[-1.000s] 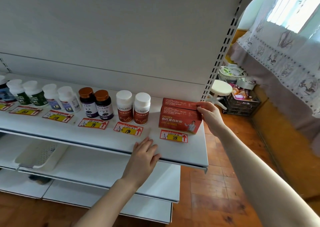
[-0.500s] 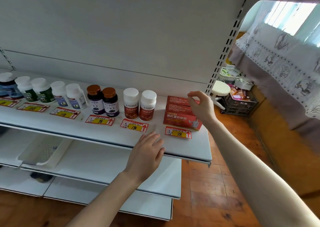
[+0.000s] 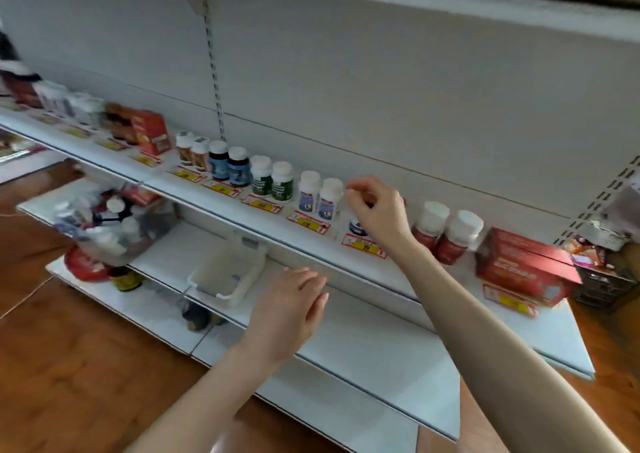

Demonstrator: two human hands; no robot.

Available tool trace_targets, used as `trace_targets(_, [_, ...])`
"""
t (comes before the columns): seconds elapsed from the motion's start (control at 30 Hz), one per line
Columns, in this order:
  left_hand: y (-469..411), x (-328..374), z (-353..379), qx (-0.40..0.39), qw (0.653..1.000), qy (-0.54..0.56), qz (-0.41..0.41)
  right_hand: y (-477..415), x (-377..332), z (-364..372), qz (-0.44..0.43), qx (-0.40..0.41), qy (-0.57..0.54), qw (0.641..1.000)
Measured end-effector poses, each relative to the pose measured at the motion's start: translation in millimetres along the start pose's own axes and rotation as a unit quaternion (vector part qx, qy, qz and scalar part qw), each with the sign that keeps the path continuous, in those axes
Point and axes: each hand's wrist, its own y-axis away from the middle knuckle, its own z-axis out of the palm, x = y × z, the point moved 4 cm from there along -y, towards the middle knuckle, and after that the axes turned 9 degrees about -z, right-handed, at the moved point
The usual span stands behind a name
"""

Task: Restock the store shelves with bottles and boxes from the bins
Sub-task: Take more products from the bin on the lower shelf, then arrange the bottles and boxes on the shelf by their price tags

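— What do we have on the upper shelf (image 3: 571, 342)?
— We count bottles (image 3: 272, 181) standing in pairs in a row along it, price tags (image 3: 262, 204) at its front edge, and red boxes (image 3: 526, 265) at its right end.
— And on the lower shelf (image 3: 363, 331)?
— We see a white tray (image 3: 228, 276) at its front edge and a clear bin (image 3: 114, 231) of bottles toward its left end.

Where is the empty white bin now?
In the head view, the white bin sits on the second shelf, left of centre, just left of the left hand.
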Motion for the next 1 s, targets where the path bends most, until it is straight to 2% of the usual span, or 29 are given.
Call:
trace_targets(0.27, [74, -140, -106, 0.004, 0.99, -0.071, -0.119, -7, -89, 184, -0.058, -0.141, -0.013, 0.988])
trace_targets(0.43, [114, -216, -150, 0.013, 0.964, -0.115, -0.24, -17, -142, 292, -0.108, -0.226, -0.038, 0.967])
trace_targets(0.6, [136, -292, -175, 0.013, 0.937, -0.138, -0.321, -27, -174, 401, -0.144, -0.3, -0.059, 0.941])
trace_targets(0.8, [123, -395, -192, 0.016, 0.911, -0.175, -0.374, -59, -180, 526, -0.124, -0.368, -0.073, 0.918])
trace_targets(1.0, [81, -501, -204, 0.005, 0.901, -0.184, -0.392, -116, -171, 627, -0.082, -0.394, -0.059, 0.913])
